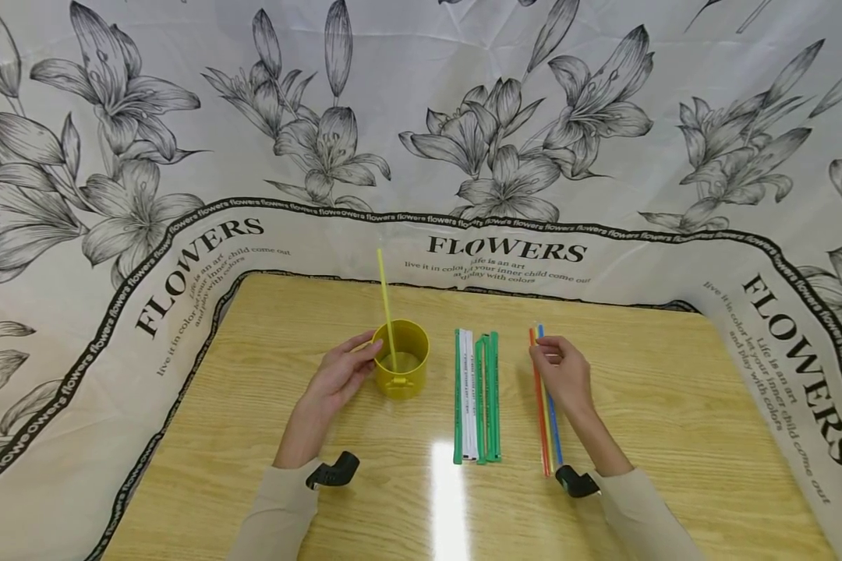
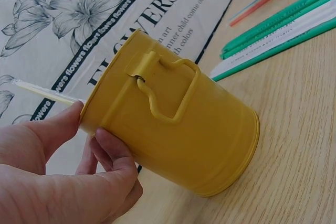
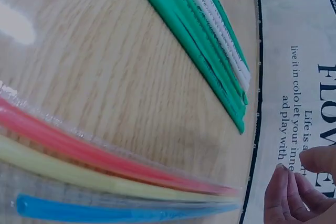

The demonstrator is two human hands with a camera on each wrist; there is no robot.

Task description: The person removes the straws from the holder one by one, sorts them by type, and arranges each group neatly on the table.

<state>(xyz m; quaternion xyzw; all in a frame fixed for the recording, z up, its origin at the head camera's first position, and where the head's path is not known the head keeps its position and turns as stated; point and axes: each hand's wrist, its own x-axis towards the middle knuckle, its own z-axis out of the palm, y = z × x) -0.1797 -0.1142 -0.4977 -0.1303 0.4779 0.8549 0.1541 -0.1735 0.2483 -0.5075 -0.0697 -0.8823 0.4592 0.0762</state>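
Note:
A small yellow metal bucket (image 1: 401,387) with a wire handle stands upright on the table, my left hand (image 1: 335,375) gripping its left side. The thumb lies at the rim and the fingers are on the outer wall. Leaning in the bucket is a yellow straw (image 1: 384,284) in a clear wrapper (image 2: 39,88). My right hand (image 1: 563,374) hovers over the upper end of a group of clear-wrapped straws, its fingers loosely bent with nothing visible between them. That group has a red straw (image 3: 105,157), a pale yellow straw (image 3: 63,174) and a blue straw (image 3: 105,213).
Between the bucket and the coloured straws lie several green paper-wrapped straws (image 1: 493,397) and white paper-wrapped straws (image 1: 468,397), side by side. A floral cloth (image 1: 365,226) rises behind the wooden table (image 1: 252,436) and along its sides.

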